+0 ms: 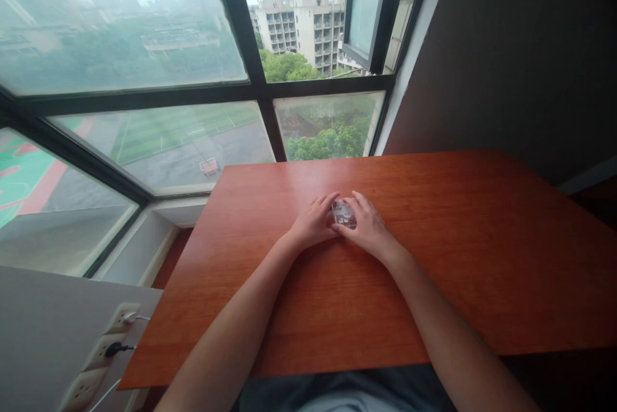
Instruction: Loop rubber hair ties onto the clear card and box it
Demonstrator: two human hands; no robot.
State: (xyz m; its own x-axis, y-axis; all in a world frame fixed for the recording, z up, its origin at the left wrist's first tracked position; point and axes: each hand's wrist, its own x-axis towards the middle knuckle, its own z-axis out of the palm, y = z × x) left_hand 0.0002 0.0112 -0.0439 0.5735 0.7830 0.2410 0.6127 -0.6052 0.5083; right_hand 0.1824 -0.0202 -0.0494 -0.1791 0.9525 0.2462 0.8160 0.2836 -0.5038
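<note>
Between my two hands, low over the reddish-brown wooden table (pixel 463 258), is a small clear, shiny object (pixel 344 213) like a transparent box or packet. Its exact kind and contents are too small to make out. My left hand (pixel 315 222) curls round its left side, fingers bent and thumb toward the near edge. From the right, my right hand (pixel 369 225) wraps it, with the thumb across the front and the fingers at the far side. The fingers cover parts of its edges.
Large dark-framed windows (pixel 260 92) rise behind and left of the table, one pane (pixel 369 7) swung outward. A dark wall (pixel 511 58) stands at the right. Wall sockets (pixel 103 351) with plugged cables sit at the lower left, beside the table's left edge.
</note>
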